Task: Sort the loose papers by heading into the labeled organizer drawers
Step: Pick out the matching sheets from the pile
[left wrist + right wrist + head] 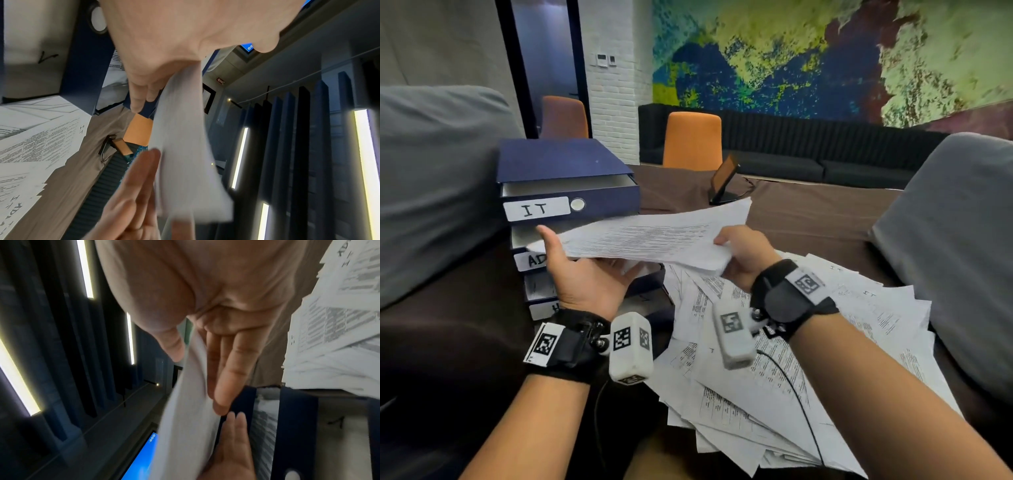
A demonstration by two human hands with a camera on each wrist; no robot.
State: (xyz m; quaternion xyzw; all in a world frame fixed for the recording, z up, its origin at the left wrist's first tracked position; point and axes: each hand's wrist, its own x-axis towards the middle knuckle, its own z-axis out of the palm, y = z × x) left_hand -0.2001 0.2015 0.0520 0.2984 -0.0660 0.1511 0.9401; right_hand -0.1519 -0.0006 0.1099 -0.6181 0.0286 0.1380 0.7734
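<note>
Both hands hold one sheaf of printed papers (650, 236) level above the brown table. My left hand (575, 263) is palm-up under its left end, thumb on top, right in front of the navy drawer organizer (602, 200). My right hand (739, 251) pinches the right end, thumb above, fingers below. The top drawer, labelled IT (536, 209), is pulled out a little. The drawer below reads "AD", partly hidden by my left hand. The wrist views show the sheaf (185, 154) (185, 418) between thumb and fingers. A spread pile of loose papers (791, 349) lies under my right forearm.
Grey cushions flank the table at left (431, 188) and right (955, 246). A tablet on a stand (724, 185) sits behind the sheaf. Orange chairs (693, 140) and a dark sofa stand beyond. A thin black cable (798, 397) crosses the loose pile.
</note>
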